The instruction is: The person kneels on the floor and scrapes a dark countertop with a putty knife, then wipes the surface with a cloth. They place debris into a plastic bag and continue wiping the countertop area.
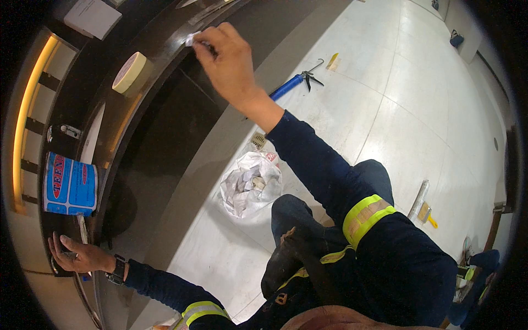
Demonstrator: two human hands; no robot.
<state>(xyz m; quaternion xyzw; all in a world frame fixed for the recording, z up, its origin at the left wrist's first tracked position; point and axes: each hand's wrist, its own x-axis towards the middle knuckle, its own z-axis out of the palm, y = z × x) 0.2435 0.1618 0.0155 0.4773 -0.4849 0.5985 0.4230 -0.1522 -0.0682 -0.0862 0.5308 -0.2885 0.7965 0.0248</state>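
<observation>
My right hand (pixel 228 63) is raised over the edge of the dark curved counter (pixel 165 52), its fingers pinched on a small crumpled white tissue (pixel 192 38). The tissue is at the counter's glossy edge. At the lower left, my left hand (pixel 80 256) lies against the counter with its fingers spread. A small greyish thing shows by its palm, too small to make out. Just beyond that hand stands a blue, white and red tin (pixel 70 184). Farther along the counter, a roll of cream masking tape (pixel 129 72) stands on its edge.
On the pale tiled floor are a white bag (pixel 252 187) of crumpled paper, a blue caulking gun (pixel 289 85), a yellow-handled brush (pixel 426 213) and a clear wrapped tube (pixel 419 199). A white box (pixel 92 17) sits at the upper left. A lit yellow strip (pixel 30 110) runs along the shelving.
</observation>
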